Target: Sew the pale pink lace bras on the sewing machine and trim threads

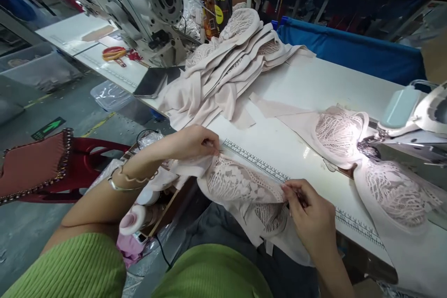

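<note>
Green ribbed knit (82, 265) fills the near foreground, and past it a pale lace-trimmed bra (240, 186) hangs over the front edge of the white table (300, 135), partly above the dark-clothed lap (202, 228). Both hands are closed in pinches on it: the left hand (195, 142) at one end of the cup's upper lace edge, the right hand (310, 219) at the other — the exact fold between the fingertips is hidden. To handle it well, draw that edge straight without stretching it, since lace would likely distort under a hard pull; the printed ruler (256, 160) just beyond gives a line to judge by. Best also to support the loose lower fabric — its weight could skew the edge — well apart from the second bra (342, 137) at the lit machine (428, 118)
</note>
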A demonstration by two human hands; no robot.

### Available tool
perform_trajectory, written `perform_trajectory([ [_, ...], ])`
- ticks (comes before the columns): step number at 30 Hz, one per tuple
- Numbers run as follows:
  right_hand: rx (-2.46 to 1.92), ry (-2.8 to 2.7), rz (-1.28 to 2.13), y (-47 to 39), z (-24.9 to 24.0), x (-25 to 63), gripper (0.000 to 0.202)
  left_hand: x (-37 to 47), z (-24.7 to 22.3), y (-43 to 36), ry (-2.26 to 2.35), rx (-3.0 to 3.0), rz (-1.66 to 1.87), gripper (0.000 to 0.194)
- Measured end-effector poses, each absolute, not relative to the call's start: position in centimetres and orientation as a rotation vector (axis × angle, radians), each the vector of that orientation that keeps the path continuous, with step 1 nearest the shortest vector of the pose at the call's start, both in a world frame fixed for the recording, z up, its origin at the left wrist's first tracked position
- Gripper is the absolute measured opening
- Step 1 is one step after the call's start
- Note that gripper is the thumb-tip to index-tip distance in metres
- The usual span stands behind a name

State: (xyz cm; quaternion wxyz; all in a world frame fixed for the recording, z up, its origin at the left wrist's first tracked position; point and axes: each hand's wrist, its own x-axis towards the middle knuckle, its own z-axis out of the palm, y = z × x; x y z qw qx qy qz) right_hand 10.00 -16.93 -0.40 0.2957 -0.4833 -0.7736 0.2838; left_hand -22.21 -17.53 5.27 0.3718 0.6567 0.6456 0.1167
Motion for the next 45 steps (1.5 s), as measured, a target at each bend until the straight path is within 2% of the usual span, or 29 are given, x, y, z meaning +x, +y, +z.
perform_trajectory([
  [4,-1.350,-2.234,0.354,-15.9,-1.2,8.5,0.017,-22.0,4.3,-15.8,1.945,1.751,0.234,0.015],
  [7,-1.393,-2.291,0.190,-15.6,-1.7,8.1,0.017,-21.7,3.9,-15.1,1.977,1.784,0.178,0.014],
  [22,-1.404,-2.324,0.075,-15.0,-1.9,8.2,0.013,-21.9,2.5,-14.4,1.973,1.738,0.222,0.007],
  [27,-1.148,-2.382,-0.197,-14.7,-2.2,9.2,0.011,-21.9,2.6,-14.3,1.963,1.770,0.227,0.012],
  [30,-0.919,-2.456,-0.389,-15.0,-2.1,10.6,0.022,-21.8,2.7,-14.2,1.966,1.758,0.222,0.012],
  [36,-0.881,-2.497,-0.406,-16.4,-1.7,12.8,0.051,-21.8,2.6,-14.2,1.974,1.678,0.212,0.009],
  [45,-0.915,-2.568,-0.450,-17.0,-1.3,13.5,0.044,-21.7,2.7,-14.1,1.987,1.642,0.187,0.007],
])
